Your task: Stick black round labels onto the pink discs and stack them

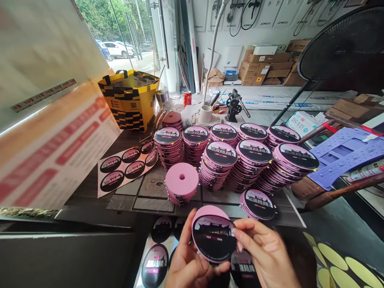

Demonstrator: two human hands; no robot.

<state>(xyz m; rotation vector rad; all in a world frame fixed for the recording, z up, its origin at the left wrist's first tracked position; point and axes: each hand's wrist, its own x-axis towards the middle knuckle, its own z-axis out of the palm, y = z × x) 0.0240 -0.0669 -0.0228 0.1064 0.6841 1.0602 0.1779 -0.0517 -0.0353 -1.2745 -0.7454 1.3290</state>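
A pink foam disc point(209, 211) is held low in the middle, with my left hand point(190, 256) wrapped around its left and lower edge. Over its face lies a round black-and-pink sticker point(214, 240), and a strip of bare pink shows above it. Thumb and fingers of my right hand point(264, 246) pinch the sticker's right edge. Below my hands is a sheet of round stickers point(155, 264), partly hidden by them. A stack of unlabelled pink discs point(181, 182) with a centre hole stands just beyond. To its right sits a short labelled stack point(258, 205).
Several tall stacks of labelled discs point(219, 156) fill the table's middle and right. A sticker sheet point(127, 166) lies left, near a yellow-black bag point(129, 102). Yellow backing ovals point(333, 256) lie lower right. A fan point(339, 44) and purple plastic stool point(345, 156) stand right.
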